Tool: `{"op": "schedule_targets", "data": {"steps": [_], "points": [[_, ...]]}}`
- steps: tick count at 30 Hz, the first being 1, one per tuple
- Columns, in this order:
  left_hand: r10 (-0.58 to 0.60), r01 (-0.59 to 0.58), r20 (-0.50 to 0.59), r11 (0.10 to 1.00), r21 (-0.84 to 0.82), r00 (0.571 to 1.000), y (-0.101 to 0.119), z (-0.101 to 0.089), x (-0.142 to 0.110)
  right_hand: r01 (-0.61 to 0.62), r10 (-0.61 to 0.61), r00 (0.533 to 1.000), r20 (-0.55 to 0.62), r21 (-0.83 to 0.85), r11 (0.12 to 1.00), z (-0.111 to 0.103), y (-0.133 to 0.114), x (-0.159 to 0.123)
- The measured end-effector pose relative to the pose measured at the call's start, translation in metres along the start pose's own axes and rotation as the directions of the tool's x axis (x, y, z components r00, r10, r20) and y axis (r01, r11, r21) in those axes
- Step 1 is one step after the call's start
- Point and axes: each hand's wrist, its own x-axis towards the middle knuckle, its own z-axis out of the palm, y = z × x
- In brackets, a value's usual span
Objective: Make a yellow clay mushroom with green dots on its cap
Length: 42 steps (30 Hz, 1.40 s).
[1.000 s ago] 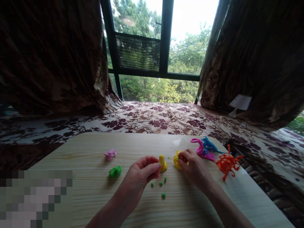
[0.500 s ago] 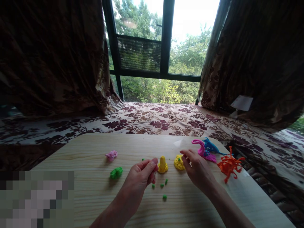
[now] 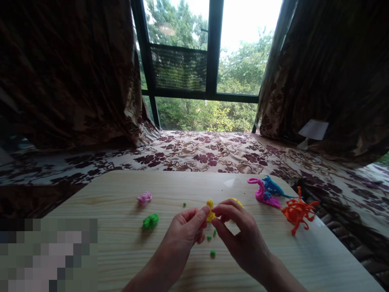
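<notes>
yellow clay (image 3: 210,204) stands on the table (image 3: 121,259), well inside its edges. just before it, left hand (image 3: 186,230) presses thumb and finger together; i cannot tell if they pinch something. right hand (image 3: 241,229) keeps thumb and finger slightly spread. orange clay (image 3: 298,211) lies near the right edge.

Daylight pours straight in through the window (image 3: 212,61), the sky in its right-hand pane burning out to flat white, while the curtains (image 3: 65,69) on both sides sink into murk! Down on the bench (image 3: 115,247) it's a softer, middling light, the hands (image 3: 246,233) dusky towards us, a faint shadow spreading beneath the green lump (image 3: 150,221). Wide-angle stretch tilts the window's uprights and splays the bench's sides, and coarse mosaic squares (image 3: 48,255) blot out the lower left corner.
</notes>
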Motion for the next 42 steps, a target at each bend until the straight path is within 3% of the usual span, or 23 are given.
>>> {"op": "schedule_targets", "data": {"steps": [9, 20, 28, 31, 35, 36, 38, 42], "points": [[-0.019, 0.031, 0.131, 0.996, -0.088, 0.991, -0.004, -0.002, -0.001, -0.019, 0.019, 1.000, -0.009, 0.037, 0.999, -0.001, 0.002, 0.002], [-0.125, 0.154, 0.131, 0.959, -0.239, 0.983, -0.006, -0.007, 0.002, -0.002, 0.004, 0.999, -0.053, 0.048, 0.999, -0.001, 0.007, 0.002], [-0.116, 0.138, 0.133, 0.975, -0.174, 0.984, -0.007, -0.006, 0.000, -0.008, 0.006, 0.999, -0.049, -0.030, 1.000, 0.001, 0.007, 0.000], [-0.098, 0.115, 0.139, 0.986, -0.122, 0.986, -0.004, -0.003, -0.002, -0.065, 0.058, 0.995, -0.079, -0.087, 0.994, -0.010, 0.014, 0.004], [-0.077, 0.085, 0.081, 0.991, -0.099, 0.994, 0.002, -0.002, -0.001, -0.271, 0.239, 0.947, -0.213, -0.135, 0.953, -0.040, 0.039, 0.012], [-0.092, 0.099, 0.067, 0.990, -0.104, 0.994, 0.003, -0.002, -0.001, -0.297, 0.258, 0.944, -0.208, -0.186, 0.937, -0.046, 0.045, 0.013], [-0.139, 0.145, 0.053, 0.982, -0.122, 0.989, 0.005, -0.003, 0.000, -0.309, 0.297, 0.951, -0.089, -0.286, 0.907, -0.052, 0.055, 0.011], [-0.191, 0.198, 0.068, 0.971, -0.136, 0.979, 0.003, -0.002, -0.001, -0.277, 0.342, 0.931, 0.123, -0.371, 0.887, -0.046, 0.061, 0.004]]}}
